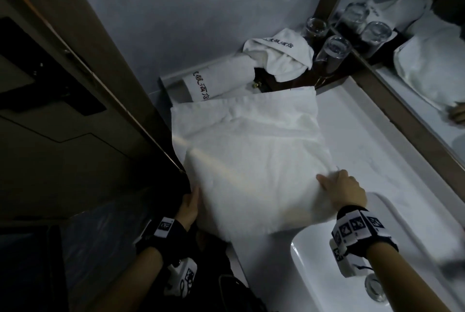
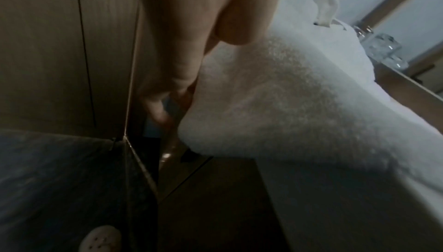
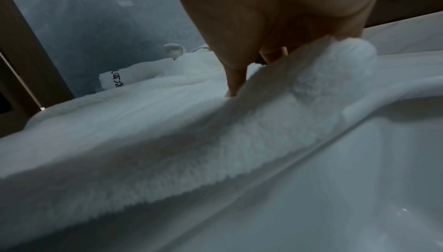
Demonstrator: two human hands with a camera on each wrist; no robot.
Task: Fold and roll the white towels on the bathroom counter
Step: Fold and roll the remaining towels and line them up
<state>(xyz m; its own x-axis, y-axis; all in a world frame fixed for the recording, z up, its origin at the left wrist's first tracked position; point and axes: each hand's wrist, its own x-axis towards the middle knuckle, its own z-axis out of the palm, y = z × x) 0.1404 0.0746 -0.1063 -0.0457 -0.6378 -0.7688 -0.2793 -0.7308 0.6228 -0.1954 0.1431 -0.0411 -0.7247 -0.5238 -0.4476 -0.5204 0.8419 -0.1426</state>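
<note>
A large white towel [image 1: 251,155] lies folded flat on the white counter [image 1: 372,140], its near end hanging past the front edge. My left hand [image 1: 193,196] holds its left edge, thumb on top of the towel [image 2: 287,104] and fingers [image 2: 167,85] curled underneath. My right hand [image 1: 332,181] grips the right edge, with a fold of towel [image 3: 311,85] bunched between thumb and curled fingers. A rolled white towel [image 1: 201,85] with black lettering lies behind, and a crumpled lettered towel [image 1: 279,57] sits in the back corner.
Two upturned glasses [image 1: 332,50] stand on a dark tray at the back right, by the mirror [image 1: 427,47]. The sink basin [image 1: 352,274] is right under my right wrist. A wooden door frame [image 1: 113,80] borders the counter's left side.
</note>
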